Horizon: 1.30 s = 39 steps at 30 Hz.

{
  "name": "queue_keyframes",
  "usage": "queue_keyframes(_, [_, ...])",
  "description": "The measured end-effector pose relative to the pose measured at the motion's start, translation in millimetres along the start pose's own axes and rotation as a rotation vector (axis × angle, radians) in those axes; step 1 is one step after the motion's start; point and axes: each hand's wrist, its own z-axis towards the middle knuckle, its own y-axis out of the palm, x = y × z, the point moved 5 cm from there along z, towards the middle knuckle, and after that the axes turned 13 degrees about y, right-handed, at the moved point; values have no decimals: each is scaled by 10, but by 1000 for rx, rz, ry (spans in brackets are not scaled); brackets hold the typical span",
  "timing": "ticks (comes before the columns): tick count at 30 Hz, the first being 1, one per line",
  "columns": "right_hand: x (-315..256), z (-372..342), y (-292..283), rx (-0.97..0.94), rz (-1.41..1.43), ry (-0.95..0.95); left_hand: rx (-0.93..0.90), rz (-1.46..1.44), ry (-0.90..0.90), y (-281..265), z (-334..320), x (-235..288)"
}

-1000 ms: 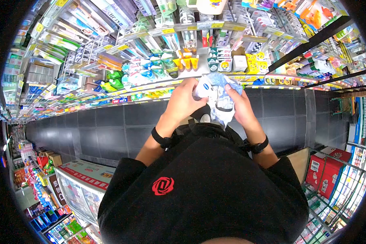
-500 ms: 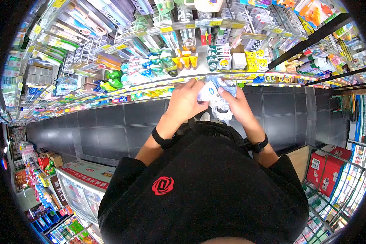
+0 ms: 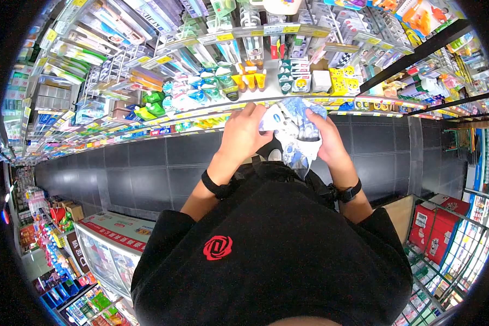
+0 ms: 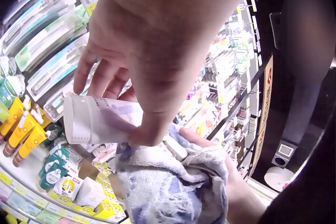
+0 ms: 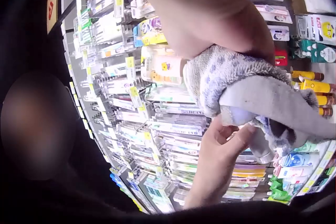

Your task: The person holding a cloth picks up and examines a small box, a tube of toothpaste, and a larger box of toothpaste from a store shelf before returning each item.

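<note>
My left hand (image 3: 243,133) grips a white tube (image 4: 102,119) with a blue oval logo, its wide cap end pointing away to the left in the left wrist view. A blue-and-white cloth (image 3: 304,114) is bunched against the tube's other end and hangs down in folds. My right hand (image 3: 330,141) holds the cloth, thumb on top in the head view. From the right wrist, thick folds of the cloth (image 5: 236,71) cover much of the tube, and the left fingers (image 5: 223,132) show below them.
Ahead, a shelf (image 3: 266,100) carries yellow tubes (image 3: 250,81), green-and-white packs and yellow boxes (image 3: 342,81). Packaged toothbrushes hang above. Dark floor tiles (image 3: 136,168) lie below. A glass-sided case (image 3: 106,244) stands behind left, a red box (image 3: 439,231) behind right.
The right hand drew in over the tube half a second ago, then moved back out to the right. The cloth now spreads wider. The left hand has shifted only slightly.
</note>
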Motion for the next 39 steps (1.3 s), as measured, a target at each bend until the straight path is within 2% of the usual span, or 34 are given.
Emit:
queue_keyframes(7, [20,13,65,-64,60,5,41,-75,-75,28,-2,-12])
queue_keyframes(9, [52,20,107,-56,42,1,34,-363,-180,123,-20,-91])
queue_keyframes(10, [68,22,121,-48,23,-2,34,-363,-180,128,-18,-95])
queue_keyframes(12, [128,49,92,-46,-3,5,92,-648,-317,169,-39,-138])
queue_keyframes(15, [200,63,100,-100,-199,31,109,-770,-395,258,-82,-281])
queue_keyframes(19, [268,106,100,-99,-420,24,172,-879,-396,296,-75,-397])
queue_keyframes(21, [253,112,100,-85,-432,21,181,-1006,-467,336,-101,-427])
queue_keyframes(25, [187,102,110,-50,-409,-11,130,-1006,-488,406,-121,-484])
queue_keyframes(30, [65,77,176,4,-429,-118,35,-1048,-396,459,-89,-394])
queue_keyframes(33, [68,94,190,20,-497,-146,37,-1102,-392,456,-63,-359])
queue_keyframes(34, [105,104,213,-31,-581,-146,36,-1102,-391,432,-57,-345])
queue_keyframes(36, [136,95,266,-81,-666,-146,87,-1280,-564,406,-75,-348])
queue_keyframes(39, [126,49,345,-116,-839,-222,158,-1299,-585,367,-63,-407])
